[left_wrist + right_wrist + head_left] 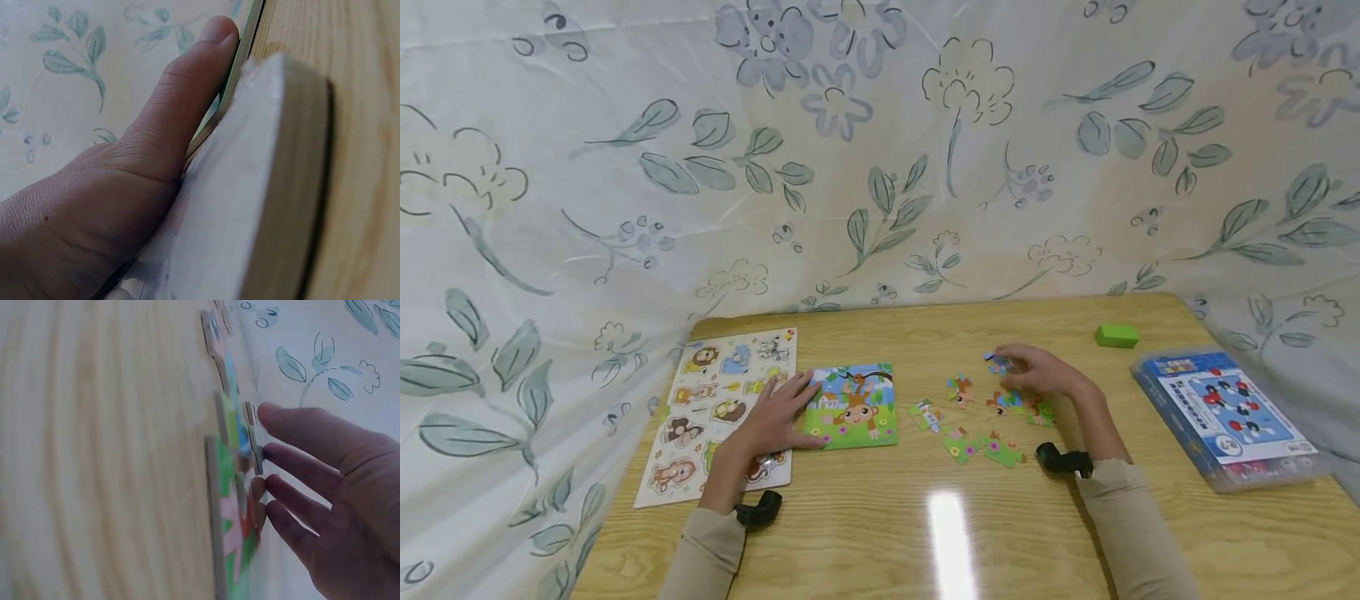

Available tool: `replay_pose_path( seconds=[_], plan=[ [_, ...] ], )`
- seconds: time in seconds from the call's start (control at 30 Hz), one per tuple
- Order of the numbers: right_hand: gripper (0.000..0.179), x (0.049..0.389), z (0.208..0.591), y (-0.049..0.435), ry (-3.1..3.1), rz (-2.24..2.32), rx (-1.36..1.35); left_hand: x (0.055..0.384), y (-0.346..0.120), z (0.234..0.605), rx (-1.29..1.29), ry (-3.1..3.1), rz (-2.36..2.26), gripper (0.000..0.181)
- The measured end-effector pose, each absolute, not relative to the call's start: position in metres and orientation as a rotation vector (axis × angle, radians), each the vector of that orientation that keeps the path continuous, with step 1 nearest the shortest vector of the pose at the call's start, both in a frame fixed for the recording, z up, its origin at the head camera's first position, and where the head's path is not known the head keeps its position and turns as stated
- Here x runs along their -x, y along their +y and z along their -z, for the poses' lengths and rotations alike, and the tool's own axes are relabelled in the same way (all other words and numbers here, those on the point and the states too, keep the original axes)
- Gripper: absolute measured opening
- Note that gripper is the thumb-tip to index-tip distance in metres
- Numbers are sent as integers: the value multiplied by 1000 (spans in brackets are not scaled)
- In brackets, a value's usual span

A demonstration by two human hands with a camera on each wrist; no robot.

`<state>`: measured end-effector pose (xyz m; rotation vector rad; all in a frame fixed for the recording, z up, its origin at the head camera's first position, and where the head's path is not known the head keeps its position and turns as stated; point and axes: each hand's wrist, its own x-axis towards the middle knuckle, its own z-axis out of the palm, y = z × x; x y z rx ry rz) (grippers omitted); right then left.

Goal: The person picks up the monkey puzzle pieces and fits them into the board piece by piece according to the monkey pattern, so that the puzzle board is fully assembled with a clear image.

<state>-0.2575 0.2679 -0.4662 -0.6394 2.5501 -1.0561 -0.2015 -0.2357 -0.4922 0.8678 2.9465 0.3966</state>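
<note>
Left hand [773,414], mine: fingers spread, touching the monkey picture [859,408]. Right hand [1042,370]: fingertips at a puzzle piece [995,363] — pinching or not, I cannot tell.

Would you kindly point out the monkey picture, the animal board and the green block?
Monkey picture [854,412]: head view, monkey's face.
Animal board [707,411]: head view, white surface.
Green block [1117,337]: head view, visible middle.

The desk [850,525] was viewed forward and down from above and behind the fingers [795,387] by the head camera; each wrist view was taken low, close behind the fingers, facing the floral cloth [880,142] all shared.
</note>
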Motion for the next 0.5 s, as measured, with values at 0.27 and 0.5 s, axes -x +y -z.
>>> replay_pose_path(
  seconds=[0.27, 0.5],
  plan=[
    [48, 259, 468, 265, 2658, 922, 694, 202, -236, 492, -872, 2950, -392, 105],
    [45, 258, 467, 263, 2703, 866, 664, 202, -237, 494, -884, 2952, -387, 105]
  ],
)
